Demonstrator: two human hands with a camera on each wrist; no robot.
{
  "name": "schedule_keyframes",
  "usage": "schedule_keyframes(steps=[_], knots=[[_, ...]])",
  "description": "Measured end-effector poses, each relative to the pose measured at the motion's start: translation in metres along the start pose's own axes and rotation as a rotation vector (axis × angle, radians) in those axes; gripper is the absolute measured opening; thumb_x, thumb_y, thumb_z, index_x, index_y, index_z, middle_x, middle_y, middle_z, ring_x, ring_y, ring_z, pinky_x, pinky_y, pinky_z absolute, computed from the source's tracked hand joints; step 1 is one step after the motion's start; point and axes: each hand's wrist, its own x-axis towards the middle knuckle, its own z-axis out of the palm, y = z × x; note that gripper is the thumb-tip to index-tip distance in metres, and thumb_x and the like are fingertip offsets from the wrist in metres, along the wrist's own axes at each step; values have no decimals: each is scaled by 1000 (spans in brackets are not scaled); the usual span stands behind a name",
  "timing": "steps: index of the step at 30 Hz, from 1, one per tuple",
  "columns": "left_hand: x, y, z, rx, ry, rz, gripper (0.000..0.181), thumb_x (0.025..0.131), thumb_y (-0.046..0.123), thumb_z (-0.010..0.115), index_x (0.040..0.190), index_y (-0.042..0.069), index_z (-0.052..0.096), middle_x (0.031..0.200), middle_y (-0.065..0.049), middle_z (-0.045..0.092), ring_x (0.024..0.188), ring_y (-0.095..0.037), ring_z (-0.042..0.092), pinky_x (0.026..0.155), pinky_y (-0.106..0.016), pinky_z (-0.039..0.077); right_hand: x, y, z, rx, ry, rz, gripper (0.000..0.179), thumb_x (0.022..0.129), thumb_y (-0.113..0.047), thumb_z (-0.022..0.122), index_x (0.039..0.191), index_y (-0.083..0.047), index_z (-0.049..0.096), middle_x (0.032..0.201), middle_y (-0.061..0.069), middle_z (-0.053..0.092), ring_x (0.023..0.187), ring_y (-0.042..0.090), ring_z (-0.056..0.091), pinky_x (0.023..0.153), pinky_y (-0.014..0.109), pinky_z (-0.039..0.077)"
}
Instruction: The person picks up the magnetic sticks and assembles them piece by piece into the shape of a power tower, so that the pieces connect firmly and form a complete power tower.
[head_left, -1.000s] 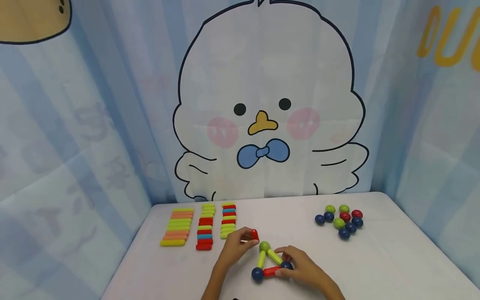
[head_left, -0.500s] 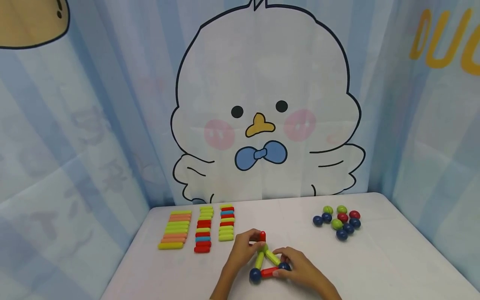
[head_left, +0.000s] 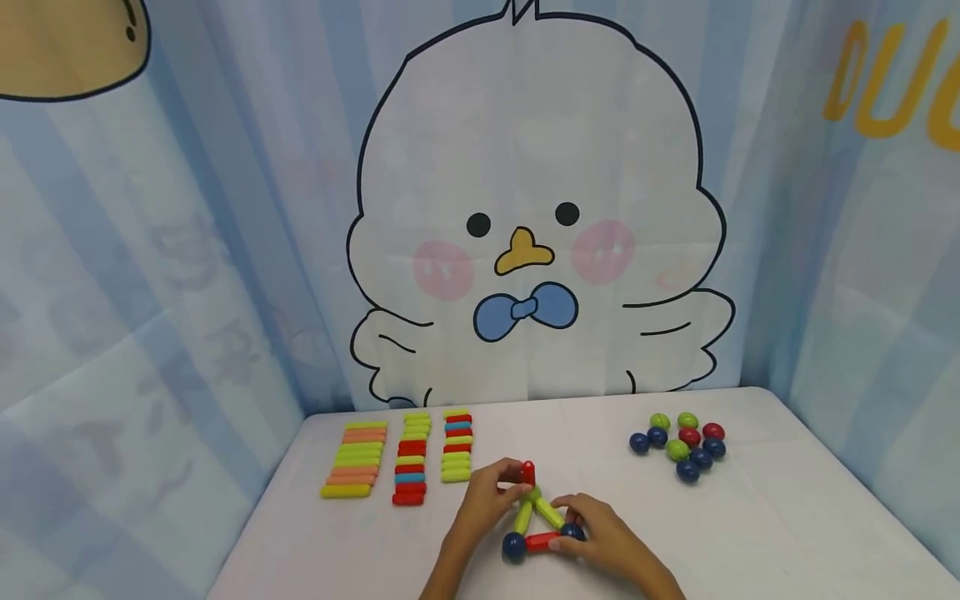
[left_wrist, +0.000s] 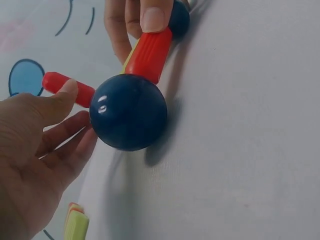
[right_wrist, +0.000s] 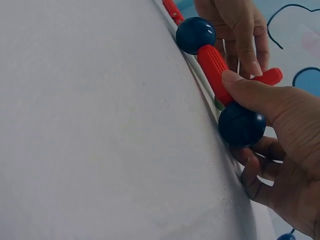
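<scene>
A triangle of rods and balls lies on the table in front of me. Its corners are a green ball (head_left: 533,492) at the back and two dark blue balls, the left one (head_left: 513,547) nearest me. Two yellow-green rods (head_left: 551,512) and a red rod (head_left: 542,542) join them. My left hand (head_left: 483,500) pinches a short red rod (head_left: 528,472), which stands upright over the green ball, its lower end right at it. My right hand (head_left: 603,537) grips the right blue corner ball (right_wrist: 242,124), its thumb on the end of the red side rod (right_wrist: 213,72).
Three columns of coloured rods lie at the back left: long ones (head_left: 356,450), a middle column (head_left: 409,469) and a right column (head_left: 457,450). Loose green, red and blue balls (head_left: 688,472) cluster at the back right. A printed curtain hangs behind the table (head_left: 787,500).
My left hand has moved right with the red rod, from beside the green ball to upright over it. My right hand has kept its grip on the blue corner.
</scene>
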Motion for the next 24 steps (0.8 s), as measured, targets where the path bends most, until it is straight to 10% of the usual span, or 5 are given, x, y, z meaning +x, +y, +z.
schedule_keyframes(steps=[10,16,24], knots=[[-3,-3,-23,515,302,-168,17,82,7,77,98,11,71,97,-5,61,84,-15,57,75,-28,57,1,0,0,-16,7,59,55,83,-44,75,123,-9,61,89,-4,56,78,8,49,69,25,46],[-5,-14,-32,779,296,-122,26,76,6,82,100,7,73,97,-9,63,80,-18,62,69,-29,58,1,2,-1,-20,39,85,55,82,-44,75,122,-9,61,89,-4,56,79,10,49,71,27,47],[-8,-19,-34,851,229,-172,31,74,16,86,99,7,71,112,-14,65,84,-21,67,74,-31,59,2,-3,-3,-2,66,158,56,81,-43,77,122,-9,62,91,-1,56,81,14,50,69,29,47]])
